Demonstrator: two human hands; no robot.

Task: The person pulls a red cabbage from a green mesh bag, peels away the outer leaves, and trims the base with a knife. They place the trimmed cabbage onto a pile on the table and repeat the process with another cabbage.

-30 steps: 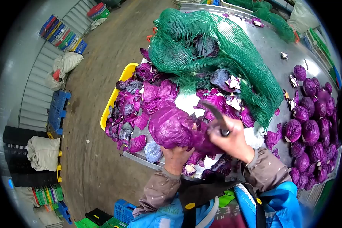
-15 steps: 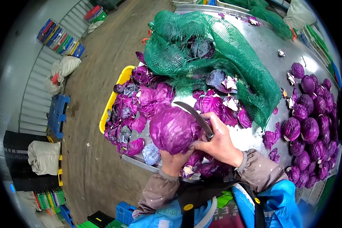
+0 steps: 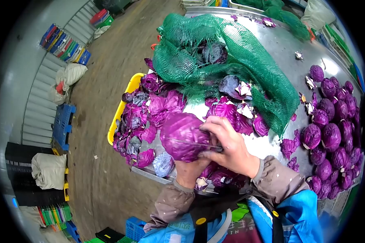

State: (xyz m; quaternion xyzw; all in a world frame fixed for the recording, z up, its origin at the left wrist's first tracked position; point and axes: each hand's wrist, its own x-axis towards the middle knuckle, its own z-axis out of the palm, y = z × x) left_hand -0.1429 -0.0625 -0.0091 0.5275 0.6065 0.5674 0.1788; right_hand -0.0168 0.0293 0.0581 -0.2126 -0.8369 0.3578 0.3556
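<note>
A round red cabbage (image 3: 180, 128) rests on my left hand (image 3: 189, 173), which is cupped beneath it with the fingers mostly hidden behind the head. My right hand (image 3: 230, 148) grips a curved knife (image 3: 192, 143) by its handle. The blade lies across the near face of the cabbage, edge-on to me, while the right fingertips touch the upper right of the head and the thumb sits lower down. Loose purple leaves (image 3: 166, 101) lie just beyond the cabbage. Below the right wrist are more cabbage pieces (image 3: 221, 178).
A yellow crate (image 3: 130, 87) full of stripped leaves stands at the left table edge. A green mesh bag (image 3: 255, 60) with dark cabbages spreads over the metal table (image 3: 280, 38). Several trimmed cabbages (image 3: 331, 137) are piled on the right. A blue pallet (image 3: 63, 125) leans against the left wall.
The knife has swung down from pointing up past the cabbage to lying across its face. My right fingers have come onto the cabbage; the left hand still supports it.
</note>
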